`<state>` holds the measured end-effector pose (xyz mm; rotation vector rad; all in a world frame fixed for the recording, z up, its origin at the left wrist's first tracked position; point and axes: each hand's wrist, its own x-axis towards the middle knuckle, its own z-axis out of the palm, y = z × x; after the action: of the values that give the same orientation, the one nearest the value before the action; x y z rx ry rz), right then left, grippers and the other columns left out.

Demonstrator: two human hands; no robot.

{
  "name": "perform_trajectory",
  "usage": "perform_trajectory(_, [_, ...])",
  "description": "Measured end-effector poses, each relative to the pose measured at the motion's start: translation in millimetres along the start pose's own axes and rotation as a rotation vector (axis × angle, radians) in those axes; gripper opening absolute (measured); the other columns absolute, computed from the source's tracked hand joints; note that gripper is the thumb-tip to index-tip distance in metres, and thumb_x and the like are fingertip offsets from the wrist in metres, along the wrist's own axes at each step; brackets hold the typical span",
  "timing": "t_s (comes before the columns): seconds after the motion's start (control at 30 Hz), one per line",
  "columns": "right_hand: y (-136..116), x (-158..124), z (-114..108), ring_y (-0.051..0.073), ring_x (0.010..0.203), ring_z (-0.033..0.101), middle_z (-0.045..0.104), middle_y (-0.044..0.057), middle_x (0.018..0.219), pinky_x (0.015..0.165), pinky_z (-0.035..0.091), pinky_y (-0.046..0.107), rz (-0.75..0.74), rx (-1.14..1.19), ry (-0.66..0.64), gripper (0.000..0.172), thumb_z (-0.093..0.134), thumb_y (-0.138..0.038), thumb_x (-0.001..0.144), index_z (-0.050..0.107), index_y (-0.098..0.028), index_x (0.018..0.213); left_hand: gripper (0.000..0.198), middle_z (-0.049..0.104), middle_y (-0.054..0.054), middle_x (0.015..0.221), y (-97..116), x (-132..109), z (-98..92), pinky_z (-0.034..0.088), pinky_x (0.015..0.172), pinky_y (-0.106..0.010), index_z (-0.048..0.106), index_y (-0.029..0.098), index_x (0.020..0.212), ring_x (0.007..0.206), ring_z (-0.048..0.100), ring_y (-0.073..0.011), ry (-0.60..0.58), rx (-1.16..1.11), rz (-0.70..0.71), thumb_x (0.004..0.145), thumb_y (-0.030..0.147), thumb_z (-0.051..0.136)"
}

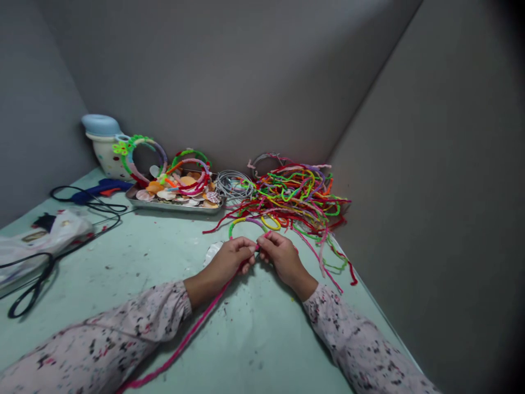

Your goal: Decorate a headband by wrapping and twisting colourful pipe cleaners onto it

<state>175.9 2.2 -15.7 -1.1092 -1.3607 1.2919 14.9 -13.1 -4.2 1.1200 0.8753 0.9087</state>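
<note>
My two hands are near each other above the middle of the worktop point(254, 339), thumbs and fingertips pinched at the near side of a ring point(246, 219) wrapped in green, yellow and purple. My left hand point(238, 254) is closed on a pink fuzzy strand point(188, 336); my right hand point(280, 253) grips the ring just beside it. My fingers hide exactly how strand and ring meet.

The ring's visible arc bows away from me, toward the worktop's far edge; whether it lies flat or tilts, I can't tell. The strand's long axis slants: from my fingertips it runs back toward the near edge and leftward, passing beside my left forearm, its upper end pointing away from me and to the right.

Just beyond the ring sits a small yellow loop point(270, 222). A tangle of coloured strands point(291, 189) fills the far-right corner, some trailing along the right edge. Along the far edge, left of the tangle, are a coil of grey wire point(233, 185) and a metal tray point(176, 207) of shells.
</note>
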Motion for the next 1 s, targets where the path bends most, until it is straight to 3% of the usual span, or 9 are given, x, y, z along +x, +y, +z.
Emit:
perform_trajectory(0.37, [-11.8,1.3,-3.0,0.007,0.047,0.048,0.058,-0.004,0.055,0.046,0.035,0.018,0.131,0.254,-0.078,0.031,0.079,-0.041,0.069,0.06,-0.016,0.068,0.025,0.057,0.002,0.064,2.1,-1.5,-1.8,0.028,0.043,-0.017,0.061,0.014,0.081,0.043,0.042,-0.0041,-0.055,-0.007,-0.042,0.078,0.038,0.065])
perform_trajectory(0.6, [-7.3,7.8,-13.6,0.006,0.043,0.045,0.057,-0.005,0.052,0.042,0.033,0.017,0.087,0.344,0.033,0.031,0.075,-0.044,0.072,0.058,-0.018,0.074,0.026,0.059,0.001,0.066,-1.3,-1.5,-1.0,0.031,0.042,-0.016,0.058,0.015,0.083,0.043,0.046,-0.0043,-0.088,-0.051,-0.065,0.082,0.04,0.064])
perform_trajectory(0.73, [-6.5,6.8,-11.5,0.007,0.046,0.048,0.058,-0.004,0.053,0.043,0.034,0.017,0.089,0.32,0.015,0.032,0.073,-0.048,0.074,0.061,-0.018,0.079,0.025,0.059,0.001,0.063,-1.3,-0.9,-1.5,0.031,0.041,-0.016,0.058,0.015,0.083,0.042,0.046,-0.0042,-0.082,-0.042,-0.06,0.082,0.039,0.063])
perform_trajectory(1.0, [-4.4,5.6,-6.8,0.006,0.044,0.044,0.057,-0.004,0.052,0.044,0.031,0.018,0.096,0.254,0.03,0.032,0.076,-0.045,0.071,0.06,-0.017,0.07,0.026,0.058,0.002,0.059,-3.9,1.0,-1.1,0.03,0.039,-0.017,0.055,0.016,0.077,0.038,0.044,-0.0047,-0.074,-0.019,-0.065,0.081,0.04,0.061])
